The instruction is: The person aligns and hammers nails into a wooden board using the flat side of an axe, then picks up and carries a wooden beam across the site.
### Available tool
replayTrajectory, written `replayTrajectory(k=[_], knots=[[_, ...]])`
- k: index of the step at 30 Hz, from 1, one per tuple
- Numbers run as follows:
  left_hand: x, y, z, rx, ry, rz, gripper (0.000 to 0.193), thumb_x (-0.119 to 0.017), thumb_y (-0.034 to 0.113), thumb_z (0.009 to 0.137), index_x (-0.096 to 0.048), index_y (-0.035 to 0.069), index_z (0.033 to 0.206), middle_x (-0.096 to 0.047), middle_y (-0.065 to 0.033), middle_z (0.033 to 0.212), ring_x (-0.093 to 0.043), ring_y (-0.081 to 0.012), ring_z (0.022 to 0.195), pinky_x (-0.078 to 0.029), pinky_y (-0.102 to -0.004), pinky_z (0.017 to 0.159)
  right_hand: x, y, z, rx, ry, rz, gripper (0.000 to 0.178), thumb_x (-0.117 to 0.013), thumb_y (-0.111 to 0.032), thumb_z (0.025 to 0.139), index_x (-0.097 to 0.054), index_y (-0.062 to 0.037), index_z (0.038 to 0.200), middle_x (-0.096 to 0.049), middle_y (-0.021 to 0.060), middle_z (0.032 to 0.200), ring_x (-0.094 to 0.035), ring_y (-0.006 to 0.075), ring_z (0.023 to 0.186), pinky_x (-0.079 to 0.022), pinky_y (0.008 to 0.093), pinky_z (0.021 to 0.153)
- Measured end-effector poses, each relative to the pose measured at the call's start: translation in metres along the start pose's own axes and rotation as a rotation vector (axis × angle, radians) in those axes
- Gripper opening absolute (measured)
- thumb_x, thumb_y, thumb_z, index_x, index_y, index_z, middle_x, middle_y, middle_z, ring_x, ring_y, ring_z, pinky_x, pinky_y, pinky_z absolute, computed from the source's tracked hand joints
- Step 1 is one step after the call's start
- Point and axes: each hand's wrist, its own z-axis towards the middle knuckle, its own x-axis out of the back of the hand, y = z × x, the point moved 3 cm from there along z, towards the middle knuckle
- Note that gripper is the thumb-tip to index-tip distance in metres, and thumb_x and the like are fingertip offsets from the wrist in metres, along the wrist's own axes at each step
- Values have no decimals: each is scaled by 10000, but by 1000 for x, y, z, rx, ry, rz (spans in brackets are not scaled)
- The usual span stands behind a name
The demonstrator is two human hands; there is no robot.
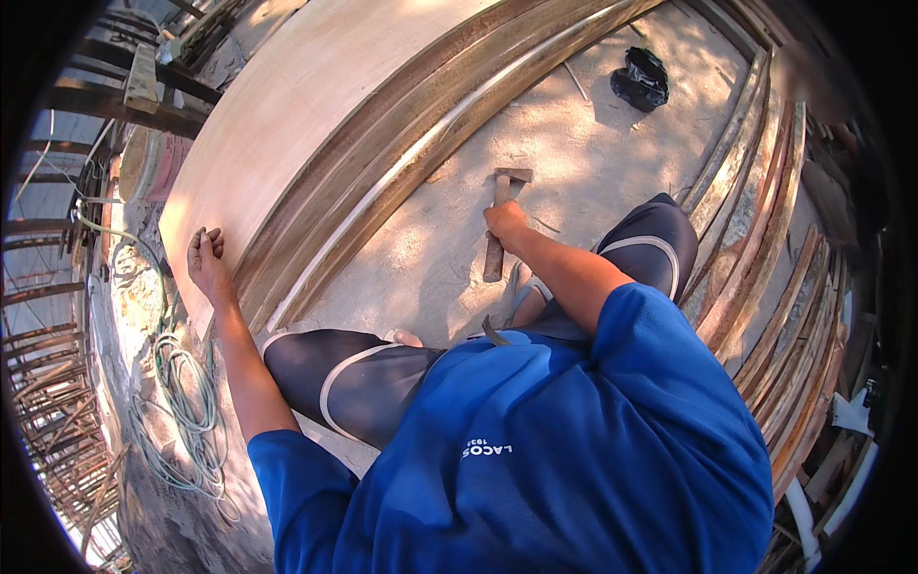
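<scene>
Right hand [507,222]: right of the frame's centre, clamped around the wooden handle of the hammer.
Hammer [493,256]: just above the frame's centre, over the sandy ground [564,124], its head towards the top of the frame and its handle running down.
Left hand [207,258]: left of centre, well apart from the right, by the lower end of the pale sheet [287,105]; fingers curled in, and I cannot tell whether they pinch something small.
Pale sheet: upper left, beside long brown timbers [382,177] that sweep to the top edge.
Black plastic bag [641,79]: upper right, on the ground.
Planks [755,277]: lying along the right side.
Coiled hose [188,416]: lower left.
</scene>
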Motion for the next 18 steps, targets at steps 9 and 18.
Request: replayTrajectory(k=[9,18], knots=[[6,-34,16,-55,-7,67,289,-646,243,1037,-731,7,1180,-712,-33,944,-603,-95,824,-486,-253,758,-28,12,-9,-208,-215,-228,371,-592,-112,893,-576,51,1226,-690,272,1094,-741,421,923,-618,612,671],[-89,69,-19,-313,-296,383,193,-718,55,955,-718,-30,1128,-662,-29,915,-587,-88,801,-482,-253,720,-34,-65,-48,874,-302,-440,546,-636,-362,950,-637,45,1313,-705,253,1205,-716,342,1084,-590,429,875]])
